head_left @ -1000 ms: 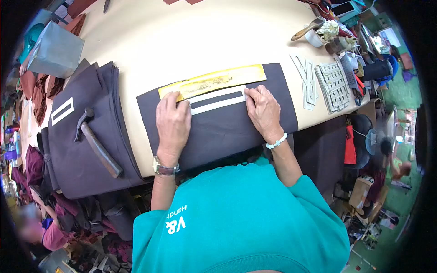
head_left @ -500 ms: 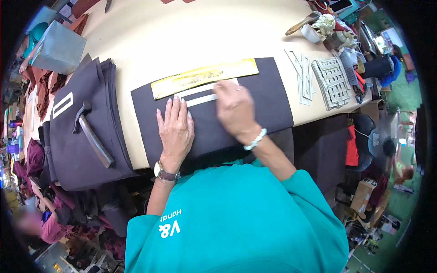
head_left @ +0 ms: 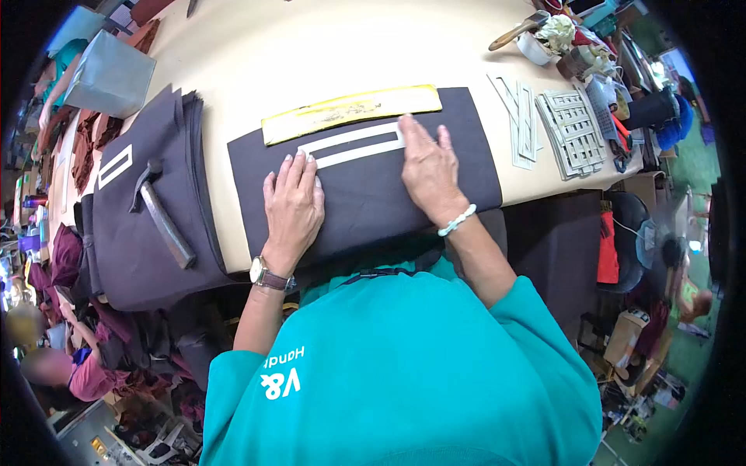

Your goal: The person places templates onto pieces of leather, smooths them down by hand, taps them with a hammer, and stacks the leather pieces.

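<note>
A dark fabric-like panel [head_left: 470, 155] lies flat at the table's near edge. A narrow white rectangular frame [head_left: 360, 154] rests on it, with the dark surface showing through its slot. My left hand [head_left: 294, 203] lies flat on the panel, fingers stretched out, tips at the frame's left end. At the opposite end, my right hand [head_left: 431, 172] presses its fingertips on the frame's short side, with fingers extended and slightly apart. Just above the frame, a worn yellow-edged strip [head_left: 353, 113] lies along the panel's far edge.
To the left, a hammer [head_left: 165, 221] lies on a stack of dark panels [head_left: 116, 256] beside another white frame [head_left: 116, 167]. Several white frames [head_left: 571, 132] lie at right, below a brush [head_left: 515, 33] and white bowl [head_left: 534, 51]. A grey box [head_left: 113, 74] stands back left.
My right hand has moved right and slightly down, from over the frame to its right end, uncovering most of it. My left hand has stayed at the left end.
</note>
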The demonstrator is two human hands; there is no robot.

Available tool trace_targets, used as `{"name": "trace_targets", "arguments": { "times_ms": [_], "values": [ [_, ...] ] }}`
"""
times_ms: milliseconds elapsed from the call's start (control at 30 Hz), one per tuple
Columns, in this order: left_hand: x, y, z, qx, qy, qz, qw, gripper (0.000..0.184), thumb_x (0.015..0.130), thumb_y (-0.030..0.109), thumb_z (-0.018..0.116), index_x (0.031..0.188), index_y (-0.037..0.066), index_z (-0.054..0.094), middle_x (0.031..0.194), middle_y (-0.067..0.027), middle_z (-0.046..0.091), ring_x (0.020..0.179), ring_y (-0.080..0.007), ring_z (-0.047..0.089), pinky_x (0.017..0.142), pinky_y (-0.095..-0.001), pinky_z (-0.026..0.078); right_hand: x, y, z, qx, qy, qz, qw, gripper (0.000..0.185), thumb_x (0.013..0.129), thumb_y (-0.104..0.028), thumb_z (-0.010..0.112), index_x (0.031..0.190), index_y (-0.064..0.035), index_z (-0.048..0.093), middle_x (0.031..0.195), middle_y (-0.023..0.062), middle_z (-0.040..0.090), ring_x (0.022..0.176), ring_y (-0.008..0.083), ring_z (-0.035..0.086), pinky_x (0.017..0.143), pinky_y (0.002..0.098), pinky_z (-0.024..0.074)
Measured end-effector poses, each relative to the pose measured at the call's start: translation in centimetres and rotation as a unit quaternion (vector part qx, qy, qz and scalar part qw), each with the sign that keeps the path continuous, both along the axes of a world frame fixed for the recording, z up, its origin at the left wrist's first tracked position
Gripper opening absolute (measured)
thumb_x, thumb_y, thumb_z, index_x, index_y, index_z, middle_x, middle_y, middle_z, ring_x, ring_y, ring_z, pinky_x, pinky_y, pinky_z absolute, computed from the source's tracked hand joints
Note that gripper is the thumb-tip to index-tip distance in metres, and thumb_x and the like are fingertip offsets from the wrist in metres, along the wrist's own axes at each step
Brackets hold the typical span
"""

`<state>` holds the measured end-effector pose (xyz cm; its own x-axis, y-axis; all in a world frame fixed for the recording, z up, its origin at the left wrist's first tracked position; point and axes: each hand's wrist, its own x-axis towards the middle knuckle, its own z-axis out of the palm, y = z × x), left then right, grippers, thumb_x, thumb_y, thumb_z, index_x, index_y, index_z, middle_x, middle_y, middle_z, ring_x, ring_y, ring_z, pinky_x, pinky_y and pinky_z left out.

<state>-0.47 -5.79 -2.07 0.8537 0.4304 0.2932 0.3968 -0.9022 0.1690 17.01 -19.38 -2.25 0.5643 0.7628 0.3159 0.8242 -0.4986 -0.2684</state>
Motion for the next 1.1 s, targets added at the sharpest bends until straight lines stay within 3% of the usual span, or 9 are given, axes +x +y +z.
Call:
{"name": "trace_targets", "arguments": {
  "times_ms": [200, 300, 567, 600, 733, 833, 933, 967, 1100],
  "values": [
    [-0.3, 0.1, -0.9, 0.01, -0.011, 0.002, 1.0, 0.037, 0.086, 0.016, 0.05, 0.122, 0.005, 0.053, 0.129, -0.0132, 0.049, 0.12, -0.029, 0.045, 0.098, -0.056, 0.031, -1.8, 2.3, 2.1, -0.031, -0.102, -0.041, 0.993, 0.045, 0.08, -0.002, 0.041, 0.124, 0.0058, 0.046, 0.115, 0.0176, 0.059, 0.112, 0.0263, 0.055, 0.103, 0.0529, 0.0283],
    [-0.3, 0.0, -0.6, 0.026, 0.013, 0.005, 1.0, 0.038, 0.087, 0.017, 0.049, 0.122, 0.006, 0.053, 0.129, -0.0126, 0.049, 0.121, -0.0284, 0.045, 0.099, -0.057, 0.029, -7.0, 4.7, 0.9, -0.066, -0.006, 0.082, 0.994, 0.046, 0.079, -0.004, 0.042, 0.124, 0.0048, 0.047, 0.118, 0.0187, 0.058, 0.114, 0.0242, 0.054, 0.101, 0.0519, 0.0302],
    [-1.5, -0.1, 0.4, 0.046, 0.056, 0.04, 0.997, 0.034, 0.089, 0.021, 0.049, 0.119, 0.007, 0.056, 0.126, -0.0096, 0.054, 0.123, -0.0275, 0.044, 0.103, -0.0589, 0.023, -0.8, -2.5, -0.4, -0.032, 0.009, 0.001, 0.999, 0.047, 0.08, 0.001, 0.039, 0.127, 0.0026, 0.044, 0.127, 0.0162, 0.053, 0.119, 0.0237, 0.05, 0.104, 0.0522, 0.0273],
    [-1.6, 0.2, 0.6, 0.046, 0.057, 0.04, 0.996, 0.034, 0.089, 0.021, 0.049, 0.119, 0.007, 0.057, 0.125, -0.0098, 0.054, 0.123, -0.0281, 0.043, 0.103, -0.0588, 0.022, -0.2, -2.8, -0.6, 0.034, -0.011, 0.011, 0.999, 0.04, 0.083, -0.002, 0.041, 0.122, 0.002, 0.048, 0.111, 0.0193, 0.061, 0.106, 0.0267, 0.059, 0.104, 0.0521, 0.0277],
    [-1.3, 2.1, 2.3, 0.026, 0.023, 0.049, 0.998, 0.034, 0.09, 0.024, 0.049, 0.117, 0.006, 0.058, 0.122, -0.0107, 0.056, 0.125, -0.0297, 0.041, 0.104, -0.0582, 0.021, 2.5, -0.1, 4.0, -0.098, -0.024, -0.024, 0.995, 0.031, 0.089, -0.017, 0.046, 0.114, -0.0028, 0.056, 0.065, 0.0135, 0.065, 0.062, 0.0304, 0.064, 0.09, 0.0474, 0.0377],
    [2.4, 4.6, 3.1, 0.002, -0.062, 0.065, 0.996, 0.04, 0.091, 0.026, 0.047, 0.125, 0.006, 0.051, 0.13, -0.0135, 0.048, 0.129, -0.0309, 0.035, 0.104, -0.0576, 0.02, 5.0, 4.0, 4.9, 0.083, -0.06, 0.014, 0.995, 0.04, 0.09, -0.028, 0.047, 0.12, -0.0025, 0.052, 0.098, 0.0185, 0.064, 0.099, 0.029, 0.059, 0.091, 0.0503, 0.0359],
    [7.6, 4.9, 1.2, 0.053, -0.153, 0.077, 0.984, 0.049, 0.092, 0.03, 0.045, 0.135, 0.007, 0.039, 0.139, -0.0165, 0.036, 0.132, -0.0325, 0.028, 0.104, -0.0591, 0.02, 4.9, 7.9, 2.4, 0.123, -0.178, 0.033, 0.976, 0.051, 0.09, -0.033, 0.047, 0.133, -0.0051, 0.04, 0.131, 0.0199, 0.045, 0.125, 0.0354, 0.038, 0.098, 0.0579, 0.0291],
    [8.2, 4.8, -1.9, 0.063, -0.06, 0.072, 0.994, 0.056, 0.093, 0.037, 0.04, 0.14, 0.009, 0.029, 0.144, -0.018, 0.028, 0.135, -0.0354, 0.021, 0.104, -0.061, 0.017, 5.1, 8.1, -2.5, 0.062, -0.077, 0.06, 0.993, 0.06, 0.091, -0.039, 0.042, 0.141, -0.0096, 0.026, 0.146, 0.0186, 0.023, 0.133, 0.0406, 0.021, 0.103, 0.0627, 0.0172],
    [8.2, 5.1, -3.0, -0.059, -0.046, 0.099, 0.992, 0.062, 0.093, 0.045, 0.035, 0.142, 0.008, 0.026, 0.146, -0.0187, 0.024, 0.137, -0.0377, 0.014, 0.105, -0.062, 0.008, 4.6, 7.8, -2.7, -0.011, 0.016, 0.043, 0.999, 0.064, 0.092, -0.047, 0.037, 0.143, -0.0121, 0.022, 0.148, 0.0163, 0.02, 0.136, 0.038, 0.018, 0.105, 0.0626, 0.0093]
  ]
}}
